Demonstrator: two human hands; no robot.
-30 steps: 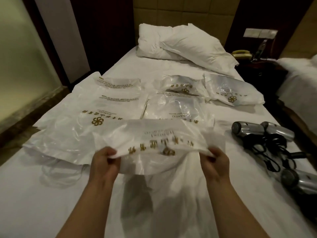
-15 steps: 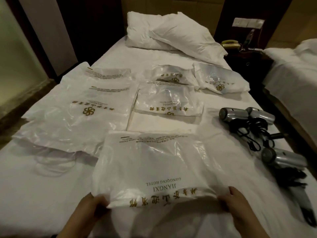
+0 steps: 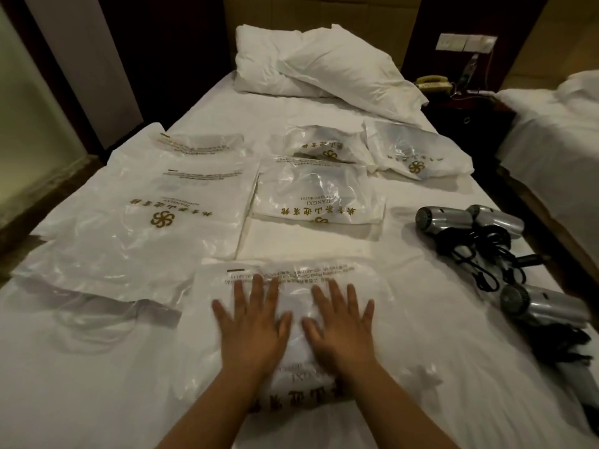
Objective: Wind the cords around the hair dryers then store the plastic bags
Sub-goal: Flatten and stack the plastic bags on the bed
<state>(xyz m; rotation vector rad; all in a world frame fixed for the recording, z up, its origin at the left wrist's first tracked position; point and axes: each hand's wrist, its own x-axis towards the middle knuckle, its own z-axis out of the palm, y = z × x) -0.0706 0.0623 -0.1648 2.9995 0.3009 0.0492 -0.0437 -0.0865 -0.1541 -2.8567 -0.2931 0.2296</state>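
- White, thin plastic fills my view: the nearest plastic bag lies flat on the bed, gold print along its near edge, just in front of me
- my left hand rests palm-down on that bag, fingers straight and spread wide; it grasps nothing
- my right hand lies beside it in the same way, flat and splayed, pressing on the plastic; thumbs point toward each other, nearly touching
- beyond my fingertips sits a folded bag with gold lettering; two more bags lie behind it, near the pillows
- to the left, a wide stack of unfolded bags spreads across the sheet
- on the right edge of the bed lie silver hair dryers with black cords tangled loosely between them; another dryer lies nearer me, its cord trailing toward the corner
- a telephone sits on the bedside stand beyond.
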